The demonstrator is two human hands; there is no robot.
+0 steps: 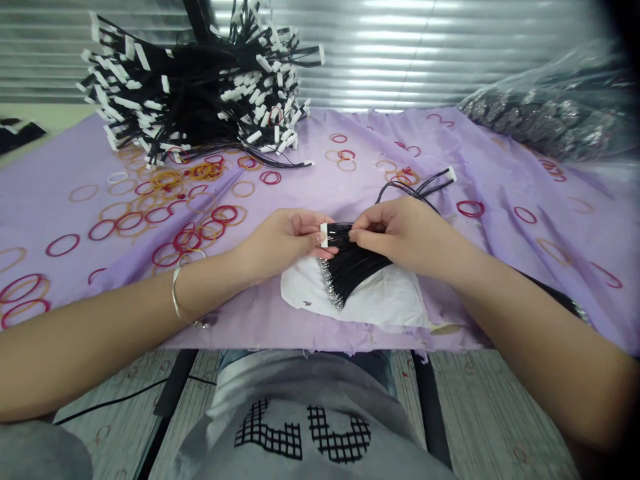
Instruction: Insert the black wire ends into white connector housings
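Note:
My left hand (pixel 286 240) pinches a small white connector (pixel 324 235) between thumb and fingers. My right hand (pixel 395 230) is closed in a pinch on a thin black wire (pixel 341 231) that meets the connector. Below both hands a fan of black wires (pixel 350 267) with metal tips lies on a white sheet (pixel 385 300) at the near edge of the purple cloth (pixel 500 187). A finished black harness (pixel 425 187) with a white plug lies just beyond my right hand.
A big heap of black wire harnesses (pixel 200 93) with white plugs sits at the back left. Red and orange rubber bands (pixel 175 213) are scattered over the cloth. A clear plastic bag of dark parts (pixel 550 113) lies at the back right.

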